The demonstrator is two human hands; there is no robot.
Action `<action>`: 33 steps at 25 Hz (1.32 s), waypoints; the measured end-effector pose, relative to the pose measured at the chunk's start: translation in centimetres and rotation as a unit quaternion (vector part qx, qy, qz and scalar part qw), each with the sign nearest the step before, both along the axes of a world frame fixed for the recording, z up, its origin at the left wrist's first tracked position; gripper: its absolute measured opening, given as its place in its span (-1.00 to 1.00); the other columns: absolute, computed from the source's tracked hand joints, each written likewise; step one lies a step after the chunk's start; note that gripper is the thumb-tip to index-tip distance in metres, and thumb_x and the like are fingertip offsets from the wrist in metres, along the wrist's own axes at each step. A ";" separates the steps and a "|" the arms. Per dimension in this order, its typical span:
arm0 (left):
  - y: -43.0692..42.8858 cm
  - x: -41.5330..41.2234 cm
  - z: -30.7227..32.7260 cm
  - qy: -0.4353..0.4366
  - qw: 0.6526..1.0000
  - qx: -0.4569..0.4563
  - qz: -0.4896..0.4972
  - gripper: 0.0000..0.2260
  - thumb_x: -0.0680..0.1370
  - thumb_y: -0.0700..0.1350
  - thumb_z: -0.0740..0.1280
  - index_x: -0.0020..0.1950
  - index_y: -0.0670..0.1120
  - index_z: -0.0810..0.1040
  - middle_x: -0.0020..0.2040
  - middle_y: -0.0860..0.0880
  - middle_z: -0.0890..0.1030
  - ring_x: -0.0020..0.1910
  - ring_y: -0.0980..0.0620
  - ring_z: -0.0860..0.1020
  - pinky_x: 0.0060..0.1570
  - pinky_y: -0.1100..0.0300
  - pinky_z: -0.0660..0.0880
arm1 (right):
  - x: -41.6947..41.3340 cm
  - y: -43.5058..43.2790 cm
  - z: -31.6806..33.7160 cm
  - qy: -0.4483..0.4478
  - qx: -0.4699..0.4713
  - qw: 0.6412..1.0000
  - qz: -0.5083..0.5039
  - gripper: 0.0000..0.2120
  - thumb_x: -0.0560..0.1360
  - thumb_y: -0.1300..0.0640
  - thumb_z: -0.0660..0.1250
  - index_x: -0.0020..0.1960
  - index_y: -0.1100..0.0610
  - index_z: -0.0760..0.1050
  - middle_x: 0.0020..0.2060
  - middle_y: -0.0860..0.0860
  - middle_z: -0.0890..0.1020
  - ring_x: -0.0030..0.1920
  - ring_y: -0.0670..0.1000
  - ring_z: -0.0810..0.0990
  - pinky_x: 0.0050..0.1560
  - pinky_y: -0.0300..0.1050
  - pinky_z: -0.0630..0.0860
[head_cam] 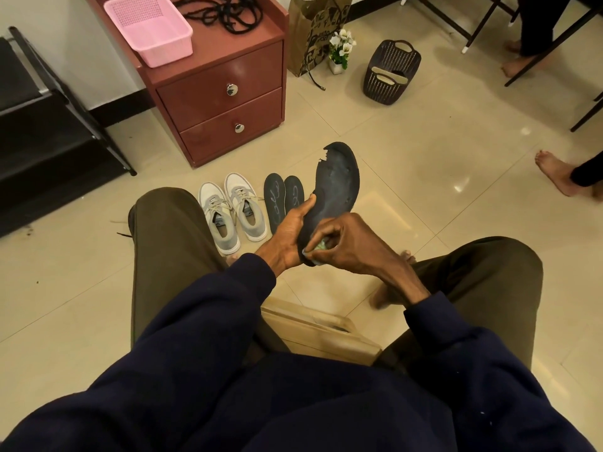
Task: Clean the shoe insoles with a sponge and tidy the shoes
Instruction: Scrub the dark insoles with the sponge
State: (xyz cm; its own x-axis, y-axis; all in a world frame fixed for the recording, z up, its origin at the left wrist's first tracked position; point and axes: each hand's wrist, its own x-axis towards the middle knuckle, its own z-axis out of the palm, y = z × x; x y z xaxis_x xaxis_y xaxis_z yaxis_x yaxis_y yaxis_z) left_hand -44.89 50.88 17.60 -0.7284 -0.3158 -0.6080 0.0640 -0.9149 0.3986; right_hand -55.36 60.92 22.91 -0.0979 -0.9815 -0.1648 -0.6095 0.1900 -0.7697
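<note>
My left hand (287,233) grips the heel end of a worn black insole (337,184), whose toe points up and away and has a torn edge. My right hand (346,243) pinches a small green sponge (321,246) and presses it against the insole's heel end. Most of the sponge is hidden by my fingers. On the floor ahead a pair of grey-and-white sneakers (233,210) stands side by side. Two dark insoles (283,197) with pale script lie just right of the sneakers.
A red two-drawer cabinet (222,96) carries a pink basket (148,27) and black cords. A black shoe rack (42,125) stands at left. A dark perforated basket (390,73), a paper bag, a flower pot, chair legs and other people's bare feet (554,171) are at the right.
</note>
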 end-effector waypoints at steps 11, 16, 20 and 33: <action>0.1 0.0 0.3 0.023 1.000 -0.014 -0.003 -0.68 0.68 0.04 0.27 0.26 -0.16 0.61 0.10 -0.15 0.70 0.03 -0.09 0.68 0.12 0.03 0.63 | -1.2 -0.4 -1.3 0.131 -0.070 0.985 -0.091 -0.92 0.43 0.21 0.56 -0.09 0.09 0.72 -0.16 -0.07 0.67 -0.22 -0.15 0.59 -0.22 -0.36 0.50; 0.4 -0.4 0.1 0.031 0.999 -0.012 -0.026 -0.67 0.67 0.01 0.29 0.31 -0.18 0.59 0.14 -0.16 0.68 0.07 -0.10 0.66 0.21 -0.02 0.57 | -2.9 -0.3 -2.3 0.184 -0.108 0.959 -0.185 -0.90 0.45 0.25 0.54 -0.04 0.15 0.68 -0.12 0.04 0.66 -0.17 -0.04 0.60 -0.13 -0.16 0.59; 0.2 -0.3 -0.5 0.020 0.999 -0.013 -0.026 -0.69 0.69 0.01 0.25 0.20 -0.19 0.63 0.00 -0.14 0.71 -0.12 -0.05 0.70 -0.10 0.11 0.64 | -1.0 -0.3 -1.5 0.104 -0.071 0.991 -0.039 -0.92 0.45 0.25 0.52 -0.07 0.13 0.71 -0.16 -0.07 0.64 -0.21 -0.21 0.56 -0.19 -0.41 0.44; 1.0 -0.3 0.0 0.024 0.995 -0.002 -0.093 -0.58 0.72 0.08 0.17 0.41 -0.19 0.49 0.12 -0.23 0.67 0.06 -0.19 0.66 0.21 -0.09 0.55 | -3.7 -0.9 -2.4 0.142 -0.126 0.964 -0.186 -0.93 0.49 0.20 0.52 -0.03 0.12 0.69 -0.11 -0.03 0.63 -0.15 -0.06 0.61 -0.15 -0.27 0.55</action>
State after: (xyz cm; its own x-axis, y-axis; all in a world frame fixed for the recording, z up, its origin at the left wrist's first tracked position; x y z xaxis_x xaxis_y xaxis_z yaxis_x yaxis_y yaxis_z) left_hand -45.23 51.89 17.64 -0.8027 -0.1762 -0.5698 -0.0863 -0.9110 0.4032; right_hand -59.08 60.04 20.52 -0.4566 -0.8754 0.1586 -0.7278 0.2650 -0.6325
